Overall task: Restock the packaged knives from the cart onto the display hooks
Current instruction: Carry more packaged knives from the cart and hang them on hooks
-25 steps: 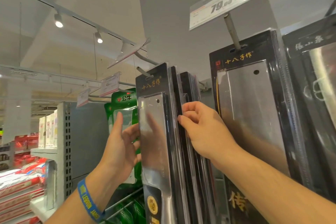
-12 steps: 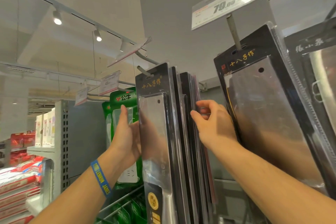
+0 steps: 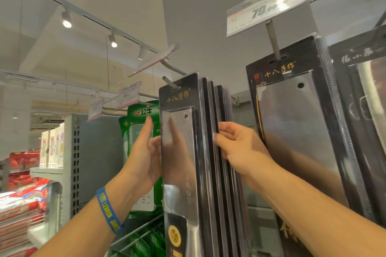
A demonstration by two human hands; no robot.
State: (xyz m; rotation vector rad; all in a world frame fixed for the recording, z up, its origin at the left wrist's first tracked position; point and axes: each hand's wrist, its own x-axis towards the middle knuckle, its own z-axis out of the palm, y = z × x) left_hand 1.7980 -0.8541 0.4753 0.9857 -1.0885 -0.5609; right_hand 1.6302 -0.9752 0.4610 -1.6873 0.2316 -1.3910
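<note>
We steady hooked knife packs (image 3: pixel 188 152): our left hand (image 3: pixel 146 156) lies flat, unclenched, against the front one; our right hand (image 3: pixel 240 148) pinches rear packs.

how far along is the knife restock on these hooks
Done: several knife packs already hang on the middle hook. In hand: the left hand steadies the front pack while the right hand pinches the packs behind it. Left: unclear, since the cart is out of view.
</note>
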